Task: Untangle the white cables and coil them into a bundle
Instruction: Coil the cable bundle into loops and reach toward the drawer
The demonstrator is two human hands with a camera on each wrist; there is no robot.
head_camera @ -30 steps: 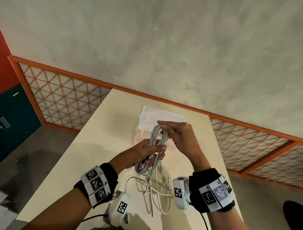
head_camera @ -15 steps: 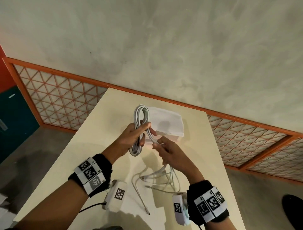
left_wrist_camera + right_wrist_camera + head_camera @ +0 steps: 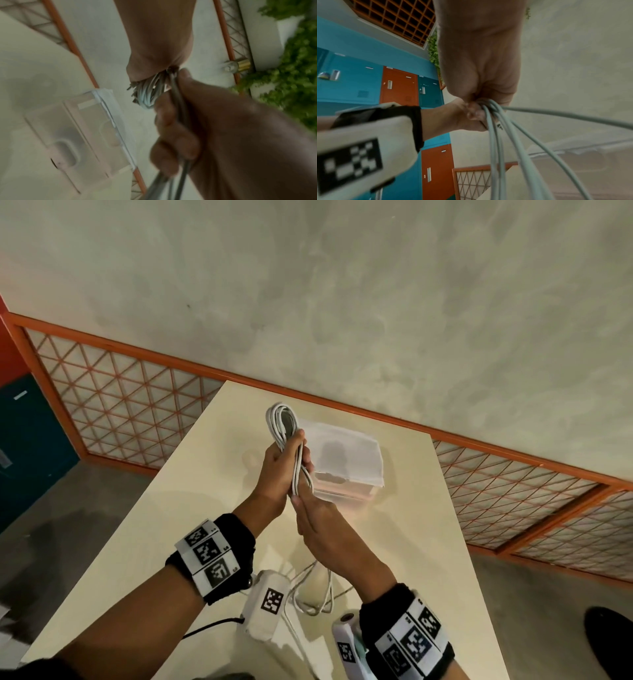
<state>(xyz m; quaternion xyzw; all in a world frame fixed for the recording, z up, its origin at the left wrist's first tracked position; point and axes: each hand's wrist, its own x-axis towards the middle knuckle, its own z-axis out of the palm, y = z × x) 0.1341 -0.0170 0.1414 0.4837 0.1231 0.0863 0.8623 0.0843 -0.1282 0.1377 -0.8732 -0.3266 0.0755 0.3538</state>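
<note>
My left hand (image 3: 280, 463) grips a bundle of white cable loops (image 3: 281, 419) upright above the cream table (image 3: 191, 508); the loop's top sticks out above the fist. Directly below it, my right hand (image 3: 313, 518) holds the strands that run down out of the bundle. In the left wrist view the coil (image 3: 147, 94) is squeezed under my left palm (image 3: 157, 47), and my right hand's fingers (image 3: 173, 121) curl round the trailing strands. The right wrist view shows several strands (image 3: 505, 142) fanning down from my right hand (image 3: 479, 81). Loose cable (image 3: 313, 594) lies on the table.
A pale box (image 3: 352, 487) with a white cloth over it stands on the table just beyond my hands. An orange-framed lattice railing (image 3: 113, 392) runs behind the table's far edge. Lockers in blue and orange (image 3: 399, 86) stand to the left.
My left hand has raised the coil and turned it upright. My right hand went from the coil's top down to the loose strands, then closed in under the left hand.
</note>
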